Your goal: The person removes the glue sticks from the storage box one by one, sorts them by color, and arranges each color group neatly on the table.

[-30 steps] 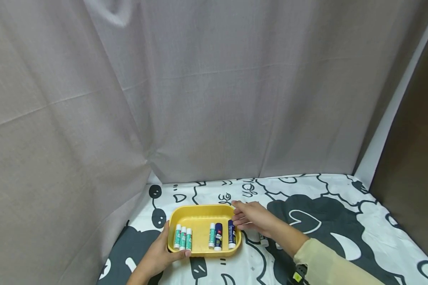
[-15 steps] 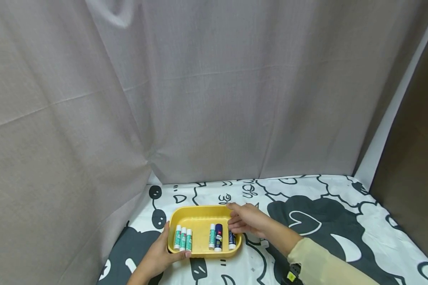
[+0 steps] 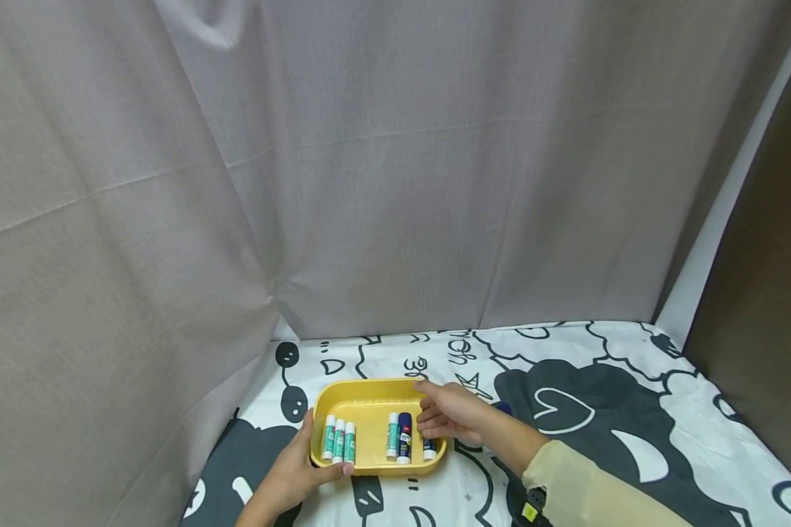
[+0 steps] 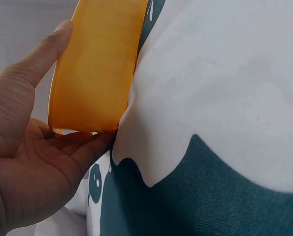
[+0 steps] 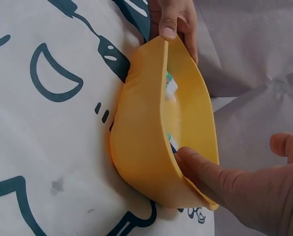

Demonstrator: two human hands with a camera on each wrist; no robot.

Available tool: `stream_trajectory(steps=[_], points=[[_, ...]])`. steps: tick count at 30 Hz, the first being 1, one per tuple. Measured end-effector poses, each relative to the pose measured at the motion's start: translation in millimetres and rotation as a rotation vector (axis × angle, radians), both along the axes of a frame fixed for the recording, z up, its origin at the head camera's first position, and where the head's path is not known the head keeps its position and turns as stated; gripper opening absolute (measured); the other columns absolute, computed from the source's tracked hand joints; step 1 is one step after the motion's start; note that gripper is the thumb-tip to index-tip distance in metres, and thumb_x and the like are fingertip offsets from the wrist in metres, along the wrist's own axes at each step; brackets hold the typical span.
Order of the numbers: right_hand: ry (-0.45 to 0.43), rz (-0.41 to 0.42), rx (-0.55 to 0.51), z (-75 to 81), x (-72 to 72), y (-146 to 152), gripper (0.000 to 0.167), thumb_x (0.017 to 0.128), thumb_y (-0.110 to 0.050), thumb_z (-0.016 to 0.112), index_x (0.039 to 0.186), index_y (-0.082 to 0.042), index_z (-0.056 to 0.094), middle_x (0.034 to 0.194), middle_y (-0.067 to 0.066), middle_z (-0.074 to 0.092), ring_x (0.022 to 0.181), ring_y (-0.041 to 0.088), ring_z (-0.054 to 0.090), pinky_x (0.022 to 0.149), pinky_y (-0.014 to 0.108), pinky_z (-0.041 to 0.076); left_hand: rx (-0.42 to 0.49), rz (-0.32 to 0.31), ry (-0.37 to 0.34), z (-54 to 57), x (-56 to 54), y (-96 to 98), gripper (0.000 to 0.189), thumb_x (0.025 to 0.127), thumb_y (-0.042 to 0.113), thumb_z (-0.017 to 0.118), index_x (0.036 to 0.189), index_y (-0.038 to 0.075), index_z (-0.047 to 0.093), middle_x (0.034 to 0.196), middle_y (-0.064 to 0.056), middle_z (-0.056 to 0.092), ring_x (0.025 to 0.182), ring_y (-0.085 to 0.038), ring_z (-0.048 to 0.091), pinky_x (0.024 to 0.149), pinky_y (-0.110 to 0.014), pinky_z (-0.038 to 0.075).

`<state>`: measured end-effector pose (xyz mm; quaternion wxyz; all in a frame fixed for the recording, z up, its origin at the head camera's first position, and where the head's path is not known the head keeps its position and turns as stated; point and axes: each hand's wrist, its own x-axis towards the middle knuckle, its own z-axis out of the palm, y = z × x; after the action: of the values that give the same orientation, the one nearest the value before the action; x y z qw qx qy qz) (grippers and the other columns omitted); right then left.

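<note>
Head view: we note a yellow tray (image 3: 372,421) on a black-and-white printed cloth (image 3: 443,492), its long sides running left to right. The left hand (image 3: 298,460) grips the tray's left end, the thumb at the near-left corner; in the left wrist view we see the fingers around that end. Along the tray's near half we record three green-and-white sticks (image 3: 339,440) side by side toward the left edge. Right of the middle lie one green stick (image 3: 392,436) and, just beside it, a dark blue stick (image 3: 404,438). A second, partly hidden blue stick (image 3: 430,449) is near the right edge. The right hand (image 3: 453,411) is over the tray's right end, partly covering that last stick. Its fingers extend loosely into the tray in the right wrist view, the thumb well apart, so we read it as released; whether a fingertip touches the stick we cannot tell. A pale yellow sleeve (image 3: 593,479) covers the right forearm. Past the cloth's far edge we log a grey curtain (image 3: 435,183), with a brown panel (image 3: 758,263) at right.
</note>
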<state>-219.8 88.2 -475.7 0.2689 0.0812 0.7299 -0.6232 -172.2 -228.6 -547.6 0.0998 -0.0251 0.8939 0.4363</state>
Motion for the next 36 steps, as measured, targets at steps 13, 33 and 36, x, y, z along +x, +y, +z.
stream_trajectory(steps=[13,33,36], points=[[-0.027,0.02,-0.019,-7.4,1.9,-14,0.077,0.111,-0.05,0.059,0.147,0.018,0.048,0.123,0.034,0.071,0.091,0.028,0.078,0.083,0.035,0.069,0.003,0.002,-0.009,-1.4,-0.5,0.8,0.149,0.073,0.052,0.103,0.178,0.004,0.009,0.177,-0.028,0.035,0.155,-0.045,0.049,0.128,-0.069,0.038],[-0.087,0.063,0.082,-12.5,0.6,-30,0.079,0.107,-0.046,0.065,0.152,0.015,0.043,0.121,0.031,0.067,0.095,0.03,0.069,0.085,0.035,0.067,-0.007,0.002,-0.023,-1.1,-2.0,0.1,0.148,0.073,0.054,0.103,0.178,0.006,0.01,0.177,-0.027,0.036,0.155,-0.046,0.048,0.127,-0.07,0.037],[-0.102,0.076,0.09,-15.0,0.5,-33,0.078,0.107,-0.046,0.065,0.154,0.013,0.043,0.12,0.031,0.066,0.098,0.032,0.068,0.09,0.038,0.067,-0.015,0.004,-0.029,-1.3,-3.3,0.9,0.148,0.073,0.056,0.102,0.178,0.007,0.01,0.177,-0.027,0.036,0.154,-0.046,0.049,0.127,-0.071,0.037]])
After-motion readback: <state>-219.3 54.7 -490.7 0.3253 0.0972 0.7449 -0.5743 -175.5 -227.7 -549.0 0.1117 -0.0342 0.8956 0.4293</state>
